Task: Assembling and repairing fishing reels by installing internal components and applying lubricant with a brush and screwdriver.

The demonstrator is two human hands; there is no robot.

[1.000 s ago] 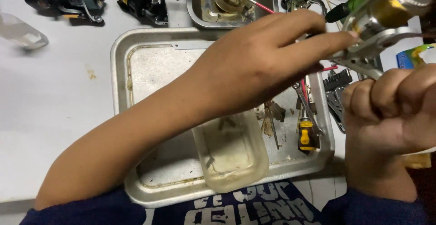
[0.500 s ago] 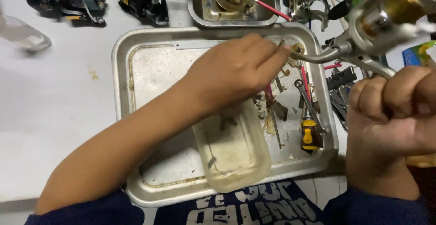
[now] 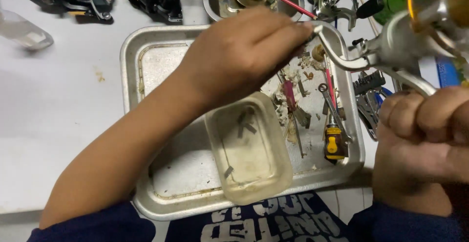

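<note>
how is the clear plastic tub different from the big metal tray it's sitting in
The clear plastic tub is see-through and yellowish, while the metal tray is opaque, dull silver. The tub is much smaller and rests inside the tray's near part. The tub holds only a few small dark bits; the tray carries scattered debris, a yellow-handled screwdriver and small tools. Both are rounded rectangles lying open side up. The left hand reaches over the tray.

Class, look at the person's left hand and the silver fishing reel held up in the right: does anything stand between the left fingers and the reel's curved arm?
Nothing visible does. The left hand already has its fingertips at the curved arm of the fishing reel, which the right hand holds above the metal tray.
</note>
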